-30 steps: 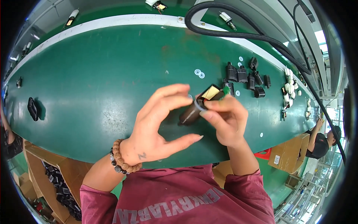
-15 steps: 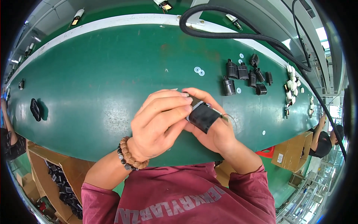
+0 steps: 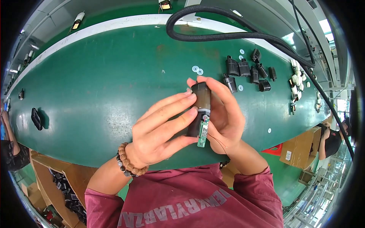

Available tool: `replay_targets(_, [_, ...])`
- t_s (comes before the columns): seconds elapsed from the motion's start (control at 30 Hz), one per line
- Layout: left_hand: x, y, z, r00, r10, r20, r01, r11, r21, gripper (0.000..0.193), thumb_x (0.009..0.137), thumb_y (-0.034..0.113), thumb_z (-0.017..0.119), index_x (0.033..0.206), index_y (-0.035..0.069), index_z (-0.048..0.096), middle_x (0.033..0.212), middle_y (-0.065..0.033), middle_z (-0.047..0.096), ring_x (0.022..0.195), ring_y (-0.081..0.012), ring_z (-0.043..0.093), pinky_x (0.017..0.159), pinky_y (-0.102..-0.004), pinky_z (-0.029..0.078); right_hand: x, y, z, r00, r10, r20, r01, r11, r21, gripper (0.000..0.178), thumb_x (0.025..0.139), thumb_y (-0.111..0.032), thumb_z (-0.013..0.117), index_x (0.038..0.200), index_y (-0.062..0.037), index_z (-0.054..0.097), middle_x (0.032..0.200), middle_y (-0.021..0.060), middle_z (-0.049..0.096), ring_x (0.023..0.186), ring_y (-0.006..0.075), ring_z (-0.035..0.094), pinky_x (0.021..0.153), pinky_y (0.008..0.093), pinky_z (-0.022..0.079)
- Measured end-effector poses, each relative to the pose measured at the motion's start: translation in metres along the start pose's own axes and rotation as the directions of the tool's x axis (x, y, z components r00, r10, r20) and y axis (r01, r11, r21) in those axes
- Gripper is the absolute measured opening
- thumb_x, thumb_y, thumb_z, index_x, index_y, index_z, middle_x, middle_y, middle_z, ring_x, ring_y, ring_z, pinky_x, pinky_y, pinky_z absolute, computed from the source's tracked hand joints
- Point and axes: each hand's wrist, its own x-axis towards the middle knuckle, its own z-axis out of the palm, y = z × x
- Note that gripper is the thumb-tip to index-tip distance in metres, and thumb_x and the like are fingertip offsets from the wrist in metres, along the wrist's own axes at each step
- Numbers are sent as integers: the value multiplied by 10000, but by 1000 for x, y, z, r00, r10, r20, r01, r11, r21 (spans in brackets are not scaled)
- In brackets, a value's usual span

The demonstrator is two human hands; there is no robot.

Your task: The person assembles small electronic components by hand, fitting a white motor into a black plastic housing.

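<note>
Both hands hold one black, dark-tinted vape (image 3: pixel 201 98) above the near middle of the table. Its narrow tip points away from me, and a light grey band crosses its middle. At its lower end a small green circuit board (image 3: pixel 203 136) with a little digit display is exposed, and a thin wire hangs out beside it. My left hand (image 3: pixel 159 123) presses its fingertips on the left side, thumb near the bottom end. My right hand (image 3: pixel 229 117) curls round the right side, with fingertips at the top end; part of its grip is hidden behind the vape.
Several black vape housings (image 3: pixel 243 68) lie at the right, with thin clear discs (image 3: pixel 195 68) near them. Farther right is a pile of white parts (image 3: pixel 297 81). A black shell (image 3: pixel 37 118) lies far left. A thick black cable (image 3: pixel 213 37) loops overhead. Cardboard boxes (image 3: pixel 298 149) stand beside the table.
The vape has turned from tilted to nearly upright in view, bringing the circuit board and display toward me. My right hand has shifted its hold; my left fingers stay on the vape.
</note>
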Motion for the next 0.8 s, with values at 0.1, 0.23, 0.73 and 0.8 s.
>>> replay_targets(0.1, [2, 1, 1, 1000, -2, -13, 3, 1000, 30, 563, 581, 127, 825, 1078, -72, 652, 1179, -230, 617, 1088, -396, 612, 899, -429, 527, 0, 2, 0, 1000, -30, 5, 30, 996, -89, 629, 808, 113, 579, 1394, 68, 355, 1392, 208, 386, 1287, 324, 460, 1065, 425, 402])
replay_targets(0.23, [-2, -1, 2, 1000, 3, 17, -4, 1000, 23, 512, 692, 128, 794, 1141, -55, 630, 1211, -265, 597, 1115, -423, 593, 936, -453, 501, -2, 2, -2, 1000, -12, -4, 11, 992, -123, 581, 832, 73, 593, 1375, 73, 387, 1373, 207, 408, 1261, 308, 484, 1047, 408, 423])
replay_targets(0.73, [0, -6, -9, 983, -132, 130, 155, 969, -190, 747, 659, 164, 856, 1300, -44, 533, 1367, -246, 488, 1257, -373, 502, 1033, -429, 425, -1, -3, -1, 995, -8, 101, 19, 994, -110, 537, 884, -5, 598, 1368, 78, 381, 1396, 232, 389, 1301, 319, 441, 1047, 406, 418])
replay_targets(0.8, [-1, -5, -9, 984, -129, 121, 152, 967, -204, 733, 658, 162, 856, 1286, -50, 543, 1359, -249, 495, 1247, -375, 511, 1026, -429, 431, -2, -3, -3, 994, -12, 113, 26, 993, -119, 534, 881, 3, 599, 1364, 82, 385, 1395, 236, 395, 1298, 323, 445, 1044, 403, 419])
